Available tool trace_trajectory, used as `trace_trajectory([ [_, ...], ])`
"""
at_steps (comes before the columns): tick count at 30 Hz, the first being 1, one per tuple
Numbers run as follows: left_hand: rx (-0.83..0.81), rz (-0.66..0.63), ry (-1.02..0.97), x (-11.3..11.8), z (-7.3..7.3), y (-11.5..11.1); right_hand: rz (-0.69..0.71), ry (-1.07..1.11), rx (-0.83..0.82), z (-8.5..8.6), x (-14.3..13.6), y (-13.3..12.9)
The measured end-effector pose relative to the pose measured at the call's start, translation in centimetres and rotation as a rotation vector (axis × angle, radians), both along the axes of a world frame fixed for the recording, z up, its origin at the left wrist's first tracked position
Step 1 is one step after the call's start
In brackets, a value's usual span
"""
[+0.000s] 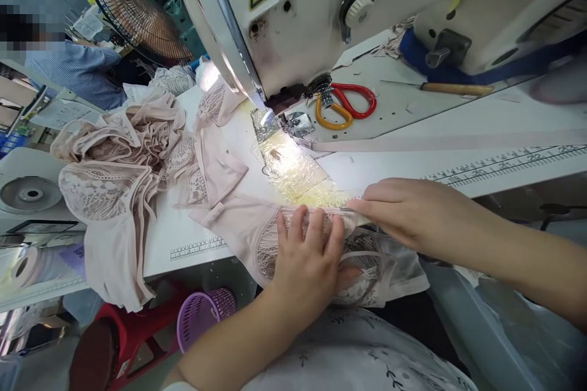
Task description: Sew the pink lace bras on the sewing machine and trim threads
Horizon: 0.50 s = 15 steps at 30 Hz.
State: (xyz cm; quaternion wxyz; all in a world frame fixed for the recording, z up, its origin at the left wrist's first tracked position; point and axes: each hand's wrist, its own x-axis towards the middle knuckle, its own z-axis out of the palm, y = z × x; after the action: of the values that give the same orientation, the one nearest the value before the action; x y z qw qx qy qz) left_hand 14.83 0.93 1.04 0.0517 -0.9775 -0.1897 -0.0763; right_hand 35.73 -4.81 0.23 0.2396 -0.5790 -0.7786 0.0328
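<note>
A pale pink lace bra piece (243, 223) lies along the table's front edge, its right part hanging over. My left hand (307, 256) rests on its lace cup, fingers spread, the thumb lower by the sheer part. At the piece's right end my right hand (394, 208) pinches its upper edge, fingers pressed together. Just beyond the hands, a shiny yellowish film (298, 171) lies under the lamp light, reaching to the presser foot of the sewing machine (293, 18). Connected lace pieces (220, 165) stretch away to the left.
Red and orange-handled scissors (346, 107) and a wooden-handled tool (456, 88) lie on the machine bed. Stacked pink bras (114, 195) hang over the table edge at left. A purple basket (197, 317) and red stool (132, 336) stand below. A person (82, 67) sits beyond, near a fan (137, 6).
</note>
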Motion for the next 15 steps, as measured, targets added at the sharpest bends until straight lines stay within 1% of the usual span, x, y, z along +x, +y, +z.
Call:
trace_trajectory([
  [5,0.002,0.026,0.017,0.5,0.1,-0.2,0.002,0.017,0.014,-0.2,-0.6,0.4],
  [9,0.014,0.039,0.04,0.7,0.0,-0.3,0.016,-0.017,0.003,-0.1,-0.4,0.3],
  [12,0.021,0.041,0.054,0.7,0.2,-0.3,0.025,-0.046,-0.028,0.0,0.2,-0.3],
  [15,0.019,0.044,0.059,0.7,0.3,-0.3,0.024,-0.081,-0.035,0.3,1.1,-1.4],
])
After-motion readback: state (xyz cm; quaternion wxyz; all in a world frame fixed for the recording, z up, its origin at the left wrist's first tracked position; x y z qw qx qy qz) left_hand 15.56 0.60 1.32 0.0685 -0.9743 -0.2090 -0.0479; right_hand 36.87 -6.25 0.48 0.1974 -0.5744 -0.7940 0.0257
